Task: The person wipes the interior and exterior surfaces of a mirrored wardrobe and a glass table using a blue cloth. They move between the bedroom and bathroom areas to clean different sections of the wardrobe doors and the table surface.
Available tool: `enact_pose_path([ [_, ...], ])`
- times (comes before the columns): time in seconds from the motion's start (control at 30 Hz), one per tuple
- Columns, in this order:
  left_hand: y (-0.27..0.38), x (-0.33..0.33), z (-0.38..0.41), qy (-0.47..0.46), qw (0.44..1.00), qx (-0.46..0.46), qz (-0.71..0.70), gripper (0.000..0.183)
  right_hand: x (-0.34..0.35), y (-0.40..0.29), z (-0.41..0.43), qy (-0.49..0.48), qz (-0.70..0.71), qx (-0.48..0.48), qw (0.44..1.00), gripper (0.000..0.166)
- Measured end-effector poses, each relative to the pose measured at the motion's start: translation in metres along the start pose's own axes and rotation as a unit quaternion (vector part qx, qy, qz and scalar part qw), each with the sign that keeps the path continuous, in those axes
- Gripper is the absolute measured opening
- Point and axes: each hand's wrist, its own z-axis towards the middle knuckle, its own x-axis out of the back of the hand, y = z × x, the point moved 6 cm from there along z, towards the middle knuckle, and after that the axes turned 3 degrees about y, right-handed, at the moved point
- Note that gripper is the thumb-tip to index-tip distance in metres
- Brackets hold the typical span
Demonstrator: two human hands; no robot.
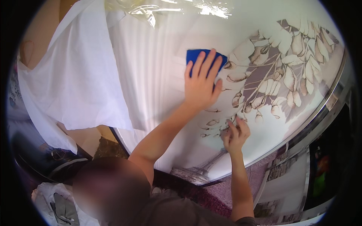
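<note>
My left hand (pixel 201 82) presses a blue cloth (pixel 193 55) flat against a glossy white panel (pixel 158 93). The fingers are spread over the cloth, and the thumb points off to the right. Lower and to the right, my right hand (pixel 237 135) is at the panel with bent fingers apart, and I see nothing held in it. A printed spray of brown and white blossoms (pixel 260 82) covers the panel's right half. Below the hands, a printed lattice tower (pixel 205 163) shows near the panel's lower edge.
White fabric (pixel 82 73) hangs at the left, overlapping the panel. Clear shiny plastic film (pixel 169 10) lies along the top. A metal rim (pixel 336 84) bounds the right side. Below are a purple rug (pixel 217 195), a blurred dark rounded shape (pixel 110 189) and a white and grey cloth pile (pixel 63 207).
</note>
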Motion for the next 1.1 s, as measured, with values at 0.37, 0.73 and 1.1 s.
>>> enact_pose_path([
  [0.37, -0.024, 0.009, -0.022, -0.085, 0.994, -0.071, -0.009, 0.052, -0.035, -0.047, 0.105, 0.029, 0.125, 0.065, 0.99, 0.045],
  [0.73, -0.119, 0.055, -0.041, 0.089, 0.99, 0.073, 0.087, 0.06, -0.066, -0.061, 0.102, -0.03, -0.028, 0.053, 0.998, 0.042],
  [1.1, -0.015, -0.002, -0.032, -0.051, 0.991, -0.123, -0.018, 0.049, -0.059, -0.048, 0.099, 0.038, 0.087, 0.033, 0.995, 0.043],
])
